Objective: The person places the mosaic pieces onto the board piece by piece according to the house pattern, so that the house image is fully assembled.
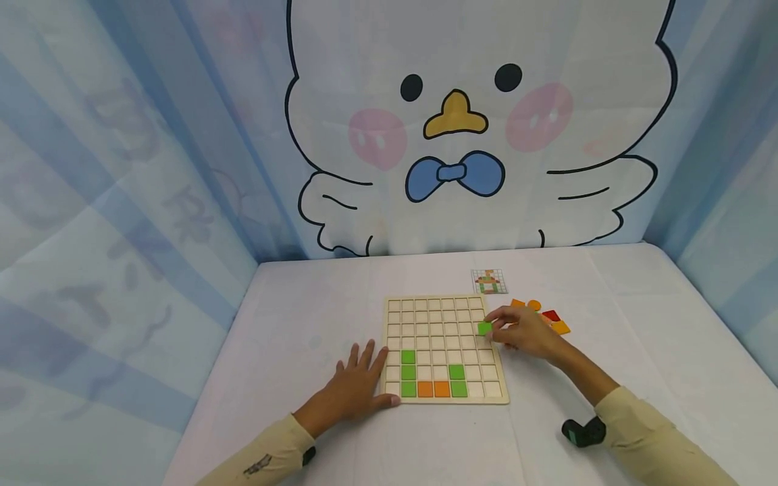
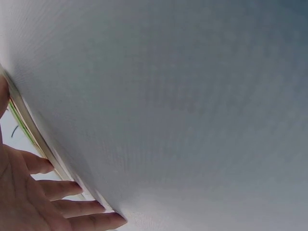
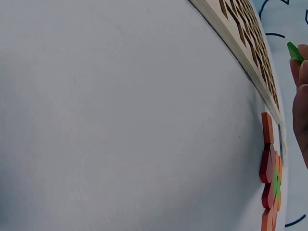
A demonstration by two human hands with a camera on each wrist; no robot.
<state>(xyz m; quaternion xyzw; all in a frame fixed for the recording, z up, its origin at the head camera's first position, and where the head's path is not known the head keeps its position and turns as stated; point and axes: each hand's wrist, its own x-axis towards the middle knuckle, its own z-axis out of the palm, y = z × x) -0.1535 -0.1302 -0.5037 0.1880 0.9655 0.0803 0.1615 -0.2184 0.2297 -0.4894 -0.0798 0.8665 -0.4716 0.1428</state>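
Note:
A wooden grid board (image 1: pixel 444 331) lies on the table. Green square tiles (image 1: pixel 408 372) stand in a column at its lower left, two more green tiles (image 1: pixel 457 381) sit further right, and two orange tiles (image 1: pixel 433 389) lie between them in the bottom row. My right hand (image 1: pixel 524 331) pinches a green square tile (image 1: pixel 484 328) over the board's right edge; that tile also shows in the right wrist view (image 3: pixel 295 51). My left hand (image 1: pixel 355 388) has its fingers spread and touches the board's left edge, thumb at the lower left corner.
Loose orange, red and green pieces (image 3: pixel 270 168) lie beside the board, partly behind my right hand in the head view. Beyond the board lies a small pattern card (image 1: pixel 489 281). A printed curtain (image 1: pixel 462 223) stands behind the white table (image 1: pixel 304 324).

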